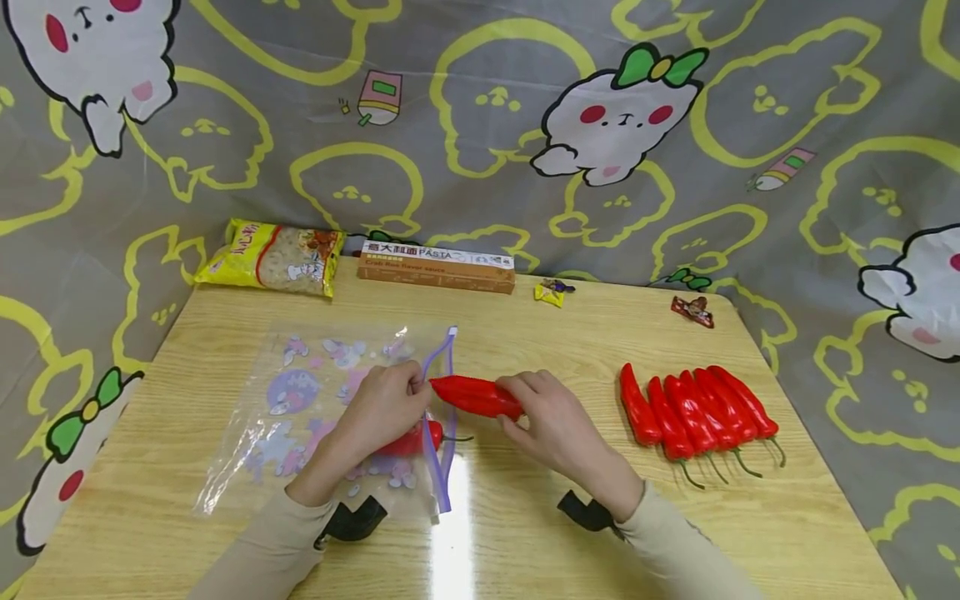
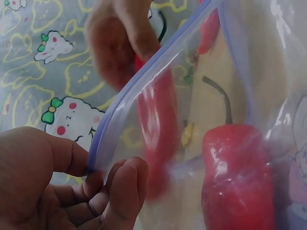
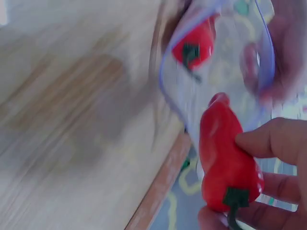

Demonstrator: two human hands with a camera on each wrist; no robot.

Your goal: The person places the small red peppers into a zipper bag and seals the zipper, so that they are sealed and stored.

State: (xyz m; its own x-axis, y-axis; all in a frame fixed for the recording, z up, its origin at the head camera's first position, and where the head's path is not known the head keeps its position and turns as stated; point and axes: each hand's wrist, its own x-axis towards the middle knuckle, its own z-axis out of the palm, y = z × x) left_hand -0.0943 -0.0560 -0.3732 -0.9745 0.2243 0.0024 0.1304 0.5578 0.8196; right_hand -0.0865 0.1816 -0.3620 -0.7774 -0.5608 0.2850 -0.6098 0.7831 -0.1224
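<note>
My left hand [image 1: 386, 406] pinches the purple-edged mouth of a clear zip bag [image 1: 243, 450] printed with cartoon figures. The bag lies on the table with its mouth spread open to the right. Inside it rests a red pepper [image 2: 236, 177], its green stem poking out past the opening. With its fingers and thumb, my right hand [image 1: 555, 425] grips another red pepper [image 3: 223, 148] near the stem end. This pepper's narrow tip points into the bag's mouth, close by the left hand.
Several red peppers [image 1: 693, 417] lie in a row on the right of the wooden table [image 1: 540, 542]. Along the back are a yellow food packet [image 1: 273, 258], a pasta box [image 1: 435, 268], a small yellow wrapped snack [image 1: 550, 292] and a red-brown one [image 1: 692, 312]. A patterned cloth [image 1: 480, 200] stands behind.
</note>
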